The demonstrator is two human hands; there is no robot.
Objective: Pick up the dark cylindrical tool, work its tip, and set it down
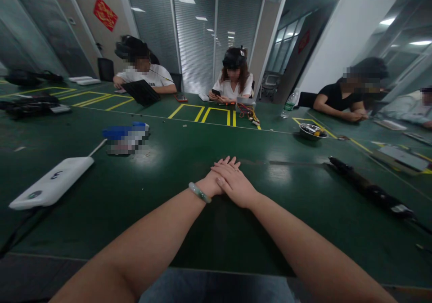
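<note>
Both my forearms reach forward over a dark green table (162, 168). My right hand (234, 184) lies flat on top of my left hand (216, 177), fingers stretched out and together, pointing away from me. Neither hand holds anything. A pale green bracelet (200, 192) circles my left wrist. The nearest objects are a white flat device (50, 184) to the left and a long black tool (367, 188) to the right, both well apart from my hands.
A blurred blue and white item (126, 136) lies mid-left. A metal bowl (312, 131), a water bottle (289, 104) and coloured wires (249, 113) sit further back. Yellow tape marks rectangles on the table. Several people sit along the far side and the right.
</note>
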